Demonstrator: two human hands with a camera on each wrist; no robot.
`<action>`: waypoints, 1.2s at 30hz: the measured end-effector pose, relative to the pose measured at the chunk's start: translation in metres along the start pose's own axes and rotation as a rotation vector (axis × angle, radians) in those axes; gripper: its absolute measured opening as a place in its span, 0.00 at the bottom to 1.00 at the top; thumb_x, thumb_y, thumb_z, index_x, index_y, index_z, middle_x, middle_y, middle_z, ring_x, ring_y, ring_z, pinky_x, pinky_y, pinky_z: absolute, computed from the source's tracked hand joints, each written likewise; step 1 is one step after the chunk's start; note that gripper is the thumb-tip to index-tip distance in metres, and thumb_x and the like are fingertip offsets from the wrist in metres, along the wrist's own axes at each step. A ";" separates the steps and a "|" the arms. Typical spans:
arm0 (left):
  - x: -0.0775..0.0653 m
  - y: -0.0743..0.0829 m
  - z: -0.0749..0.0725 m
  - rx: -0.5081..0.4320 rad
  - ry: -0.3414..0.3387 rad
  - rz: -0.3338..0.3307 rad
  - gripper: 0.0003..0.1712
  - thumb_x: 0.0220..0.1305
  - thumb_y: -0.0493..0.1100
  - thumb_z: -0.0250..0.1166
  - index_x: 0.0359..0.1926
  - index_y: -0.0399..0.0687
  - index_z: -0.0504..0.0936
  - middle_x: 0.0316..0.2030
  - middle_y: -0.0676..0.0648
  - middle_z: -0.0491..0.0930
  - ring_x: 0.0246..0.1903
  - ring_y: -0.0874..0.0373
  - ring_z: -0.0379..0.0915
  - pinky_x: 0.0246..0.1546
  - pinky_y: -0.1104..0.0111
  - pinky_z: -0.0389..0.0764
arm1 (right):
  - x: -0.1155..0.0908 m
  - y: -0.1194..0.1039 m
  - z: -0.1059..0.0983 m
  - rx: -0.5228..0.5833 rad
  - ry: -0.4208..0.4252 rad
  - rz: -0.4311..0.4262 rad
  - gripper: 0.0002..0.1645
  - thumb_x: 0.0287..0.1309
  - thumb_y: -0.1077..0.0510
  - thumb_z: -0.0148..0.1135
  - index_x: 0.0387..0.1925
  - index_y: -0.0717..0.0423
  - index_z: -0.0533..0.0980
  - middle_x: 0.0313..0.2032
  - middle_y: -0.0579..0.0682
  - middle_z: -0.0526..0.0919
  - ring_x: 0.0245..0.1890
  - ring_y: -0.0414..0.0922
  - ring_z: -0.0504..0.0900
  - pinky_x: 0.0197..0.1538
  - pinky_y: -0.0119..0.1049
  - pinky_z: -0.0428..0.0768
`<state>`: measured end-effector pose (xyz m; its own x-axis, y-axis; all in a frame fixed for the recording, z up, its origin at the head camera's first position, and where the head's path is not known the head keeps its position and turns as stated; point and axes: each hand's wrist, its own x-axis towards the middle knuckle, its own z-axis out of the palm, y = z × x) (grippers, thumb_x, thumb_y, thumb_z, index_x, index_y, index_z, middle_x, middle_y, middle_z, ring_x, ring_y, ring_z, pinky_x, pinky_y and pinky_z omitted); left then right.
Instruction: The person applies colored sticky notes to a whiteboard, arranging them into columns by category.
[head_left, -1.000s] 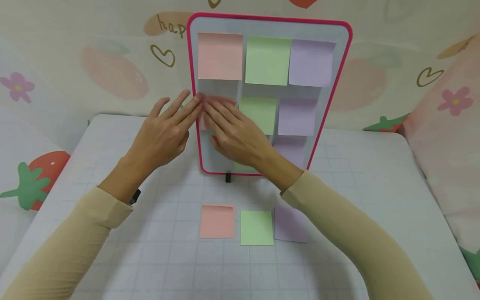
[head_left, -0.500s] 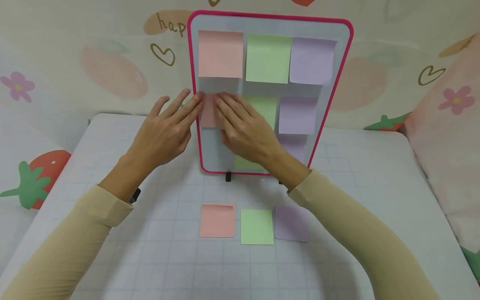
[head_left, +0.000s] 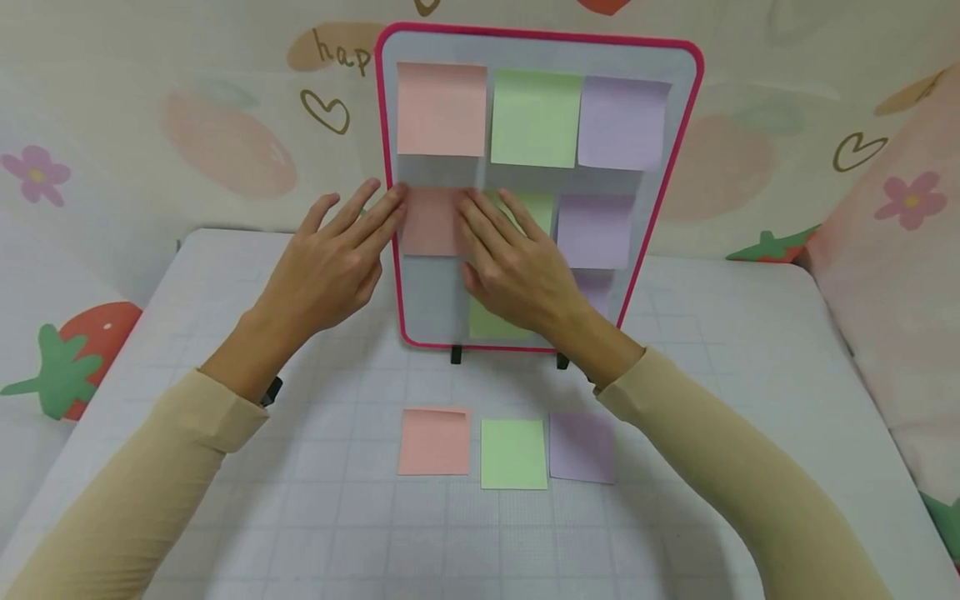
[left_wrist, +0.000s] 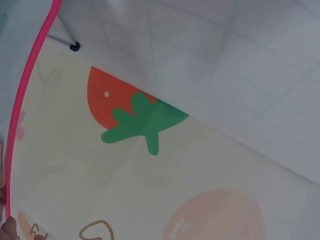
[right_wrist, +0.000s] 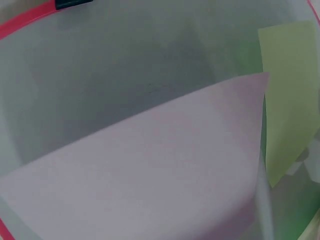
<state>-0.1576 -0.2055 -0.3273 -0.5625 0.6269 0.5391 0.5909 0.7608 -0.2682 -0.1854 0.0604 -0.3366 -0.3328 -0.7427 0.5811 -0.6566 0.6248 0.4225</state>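
Observation:
A whiteboard with a bright pink frame (head_left: 525,34) stands upright, bearing rows of sticky notes. My right hand (head_left: 517,262) lies over the middle of it, fingers straight, fingertips at the top right of the pink sticky note (head_left: 429,223) in the middle row. That hand partly covers the green sticky note (head_left: 542,218) beside it. On the left, my left hand (head_left: 326,262) has its extended fingertips at the frame and the same pink note's left edge. In the left wrist view, only fingertips (left_wrist: 8,227) show beside the frame. The right wrist view shows a large pale sticky note (right_wrist: 150,165) curling off the board.
In front of the board, a pink note (head_left: 434,443), a green note (head_left: 513,454) and a purple note (head_left: 581,447) lie in a row on the grid-patterned table (head_left: 337,533). Small black feet (head_left: 456,355) support the board. A fruit-printed backdrop (head_left: 225,50) rises behind.
My right hand has slid rightward along the top of the middle-row pink note, uncovering more of it. My left hand stays at the board's left edge.

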 end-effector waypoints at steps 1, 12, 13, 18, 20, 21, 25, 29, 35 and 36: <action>0.000 0.000 0.000 -0.001 0.001 -0.001 0.32 0.66 0.37 0.52 0.71 0.39 0.67 0.74 0.47 0.60 0.74 0.50 0.53 0.64 0.46 0.64 | 0.000 0.000 0.000 0.001 -0.001 0.000 0.31 0.64 0.53 0.54 0.63 0.69 0.72 0.65 0.60 0.73 0.68 0.53 0.69 0.76 0.45 0.48; 0.001 0.010 0.005 0.033 0.016 -0.018 0.31 0.66 0.37 0.55 0.70 0.38 0.68 0.70 0.42 0.66 0.73 0.49 0.55 0.66 0.48 0.62 | 0.004 -0.007 -0.001 -0.018 0.005 -0.002 0.30 0.63 0.53 0.56 0.61 0.68 0.74 0.63 0.61 0.75 0.67 0.55 0.71 0.76 0.45 0.49; 0.002 0.011 0.006 0.040 0.016 -0.017 0.31 0.66 0.37 0.55 0.70 0.38 0.68 0.70 0.42 0.67 0.73 0.49 0.55 0.67 0.48 0.62 | 0.003 -0.007 0.000 -0.022 -0.001 -0.004 0.30 0.63 0.53 0.55 0.62 0.68 0.74 0.63 0.61 0.75 0.67 0.55 0.70 0.76 0.46 0.48; 0.001 0.015 0.007 0.066 -0.017 -0.014 0.32 0.65 0.38 0.58 0.71 0.38 0.68 0.69 0.42 0.68 0.73 0.49 0.55 0.68 0.48 0.60 | 0.000 -0.009 0.000 -0.037 -0.040 -0.021 0.32 0.64 0.52 0.55 0.64 0.68 0.72 0.66 0.61 0.72 0.69 0.55 0.67 0.76 0.47 0.47; 0.000 0.017 0.007 0.068 -0.042 -0.003 0.32 0.65 0.39 0.58 0.70 0.38 0.68 0.69 0.41 0.68 0.73 0.48 0.55 0.68 0.47 0.59 | -0.002 -0.010 0.000 -0.039 -0.057 -0.035 0.32 0.64 0.52 0.55 0.64 0.68 0.71 0.66 0.61 0.72 0.70 0.55 0.67 0.76 0.47 0.46; -0.001 0.018 0.007 0.069 -0.054 0.005 0.33 0.65 0.39 0.58 0.70 0.38 0.68 0.69 0.41 0.68 0.72 0.48 0.56 0.68 0.47 0.59 | -0.004 -0.011 0.000 -0.040 -0.064 -0.043 0.33 0.65 0.51 0.55 0.65 0.68 0.71 0.66 0.62 0.72 0.70 0.55 0.66 0.76 0.47 0.46; -0.005 0.024 0.007 0.060 -0.094 0.035 0.33 0.64 0.40 0.60 0.70 0.38 0.68 0.70 0.42 0.67 0.72 0.47 0.57 0.68 0.46 0.59 | -0.011 -0.015 0.002 -0.048 -0.080 -0.074 0.33 0.65 0.51 0.55 0.65 0.67 0.71 0.66 0.61 0.72 0.70 0.54 0.67 0.76 0.47 0.47; -0.011 0.031 0.005 0.042 -0.125 0.047 0.35 0.64 0.41 0.61 0.71 0.38 0.67 0.71 0.42 0.66 0.72 0.46 0.57 0.68 0.45 0.57 | -0.021 -0.019 0.000 -0.024 -0.069 -0.118 0.34 0.64 0.51 0.59 0.65 0.67 0.71 0.66 0.60 0.73 0.70 0.53 0.67 0.76 0.46 0.50; -0.028 0.045 0.001 -0.026 -0.160 0.069 0.35 0.64 0.42 0.61 0.71 0.38 0.66 0.72 0.42 0.63 0.73 0.47 0.55 0.68 0.43 0.57 | -0.043 -0.028 -0.010 0.059 -0.060 -0.223 0.36 0.61 0.50 0.64 0.65 0.67 0.71 0.65 0.60 0.73 0.68 0.53 0.69 0.74 0.45 0.55; -0.032 0.047 0.000 -0.034 -0.170 0.073 0.36 0.64 0.42 0.61 0.72 0.39 0.66 0.73 0.42 0.62 0.73 0.47 0.54 0.68 0.42 0.57 | -0.047 -0.030 -0.011 0.071 -0.068 -0.234 0.36 0.60 0.50 0.64 0.65 0.66 0.71 0.66 0.60 0.73 0.68 0.53 0.69 0.74 0.45 0.57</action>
<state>-0.1122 -0.1897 -0.3573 -0.6055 0.7014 0.3761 0.6509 0.7084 -0.2730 -0.1424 0.0795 -0.3692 -0.2097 -0.8809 0.4243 -0.7660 0.4177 0.4886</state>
